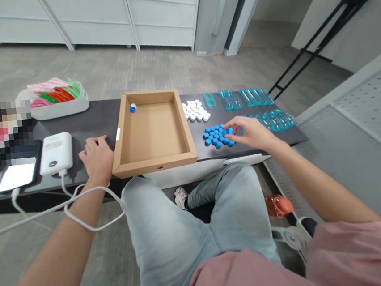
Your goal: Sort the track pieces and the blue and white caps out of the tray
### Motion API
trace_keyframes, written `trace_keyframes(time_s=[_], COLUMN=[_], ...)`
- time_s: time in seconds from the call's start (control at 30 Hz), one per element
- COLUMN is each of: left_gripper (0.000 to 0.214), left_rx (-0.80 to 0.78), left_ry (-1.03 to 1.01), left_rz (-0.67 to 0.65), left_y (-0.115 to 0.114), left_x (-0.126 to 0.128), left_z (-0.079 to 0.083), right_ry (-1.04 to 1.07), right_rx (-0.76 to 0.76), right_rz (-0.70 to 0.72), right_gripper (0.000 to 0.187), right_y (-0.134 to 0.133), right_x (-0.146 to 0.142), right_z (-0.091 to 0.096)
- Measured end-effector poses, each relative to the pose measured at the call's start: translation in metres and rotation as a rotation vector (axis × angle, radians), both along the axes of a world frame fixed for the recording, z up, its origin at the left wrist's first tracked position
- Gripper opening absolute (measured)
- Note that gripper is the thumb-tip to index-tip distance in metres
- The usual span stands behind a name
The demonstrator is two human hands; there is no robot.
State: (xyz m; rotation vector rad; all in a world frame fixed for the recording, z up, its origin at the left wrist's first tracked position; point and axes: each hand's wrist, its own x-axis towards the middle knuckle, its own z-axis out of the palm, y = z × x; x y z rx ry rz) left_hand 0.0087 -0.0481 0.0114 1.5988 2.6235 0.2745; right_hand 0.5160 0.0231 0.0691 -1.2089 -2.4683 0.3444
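Observation:
A shallow cardboard tray [155,163] lies on the dark table in front of me, with one small blue-and-white piece [133,107] in its far left corner. My left hand [96,158] rests on the table against the tray's left side, fingers curled loosely and holding nothing that I can see. My right hand [248,132] reaches over a cluster of blue hexagonal caps [216,136] right of the tray, its fingertips touching the caps. A cluster of white hexagonal caps [194,110] lies just behind the blue ones.
Clear turquoise plastic pieces [257,105] lie in rows at the table's right end. A white power bank [56,153] with a white cable, a phone [16,173] and a white bin of coloured strips [56,98] sit on the left. My knees are below the table edge.

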Motion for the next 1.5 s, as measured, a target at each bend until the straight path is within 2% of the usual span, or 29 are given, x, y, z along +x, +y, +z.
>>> trace_keyframes(time_s=[0.07, 0.13, 0.23, 0.37, 0.47, 0.53, 0.6, 0.67, 0.77, 0.83, 0.97, 1.03, 1.1, 1.2, 1.33, 1.43, 1.5], left_gripper=[0.064, 0.066, 0.068, 0.070, 0.070, 0.068, 0.066, 0.064, 0.063, 0.063, 0.064, 0.065, 0.066, 0.067, 0.065, 0.064, 0.063], left_rx=[0.002, -0.002, -0.006, 0.008, 0.010, 0.011, 0.011, 0.011, 0.028, 0.042, 0.068, 0.078, 0.079, 0.083, 0.098, 0.091, 0.084], left_ry=[0.000, -0.005, -0.011, -0.040, -0.046, -0.042, -0.037, -0.031, -0.021, -0.017, -0.024, -0.032, -0.034, -0.031, -0.030, -0.030, -0.033], left_rz=[0.004, 0.006, 0.021, 0.025, 0.027, 0.014, -0.003, -0.011, -0.008, 0.004, 0.001, -0.009, -0.014, -0.020, -0.007, -0.006, -0.010], left_y=[0.000, 0.000, 0.000, 0.002, 0.003, 0.003, 0.001, 0.000, 0.000, 0.001, 0.002, 0.002, 0.002, 0.002, 0.002, 0.001, 0.001], left_x=[0.000, 0.000, 0.002, 0.002, -0.001, -0.003, -0.005, -0.005, -0.003, -0.002, -0.003, -0.005, -0.005, -0.006, -0.005, -0.004, -0.004], left_z=[0.000, 0.001, 0.003, 0.003, 0.000, -0.002, -0.003, -0.003, -0.003, -0.004, -0.008, -0.010, -0.011, -0.012, -0.013, -0.011, -0.009], right_ry=[-0.048, -0.113, -0.199, -0.208, -0.082, 0.015, 0.080, 0.101, 0.050, -0.006, -0.112, -0.171, -0.214, -0.229, -0.211, -0.116, 0.005], right_rx=[-0.020, -0.018, 0.016, 0.033, 0.053, 0.085, 0.108, 0.100, 0.040, -0.014, -0.061, -0.105, -0.149, -0.158, -0.106, -0.106, -0.116], right_rz=[-0.001, -0.001, 0.000, -0.031, -0.058, -0.064, -0.029, 0.059, 0.222, 0.278, 0.237, 0.160, 0.082, 0.052, 0.151, 0.244, 0.279], right_gripper=[0.026, 0.022, 0.019, 0.021, 0.019, 0.021, 0.023, 0.022, 0.022, 0.026, 0.040, 0.042, 0.042, 0.039, 0.027, 0.021, 0.025], right_y=[-0.014, -0.021, -0.023, -0.022, -0.018, -0.011, 0.002, 0.021, 0.061, 0.092, 0.143, 0.159, 0.167, 0.172, 0.169, 0.159, 0.148], right_x=[0.013, 0.015, 0.010, 0.012, 0.009, -0.005, -0.033, -0.076, -0.160, -0.221, -0.324, -0.357, -0.376, -0.385, -0.371, -0.340, -0.303], right_z=[-0.017, -0.030, -0.038, -0.033, -0.019, -0.008, 0.002, 0.005, -0.002, -0.012, -0.035, -0.043, -0.049, -0.055, -0.055, -0.044, -0.031])
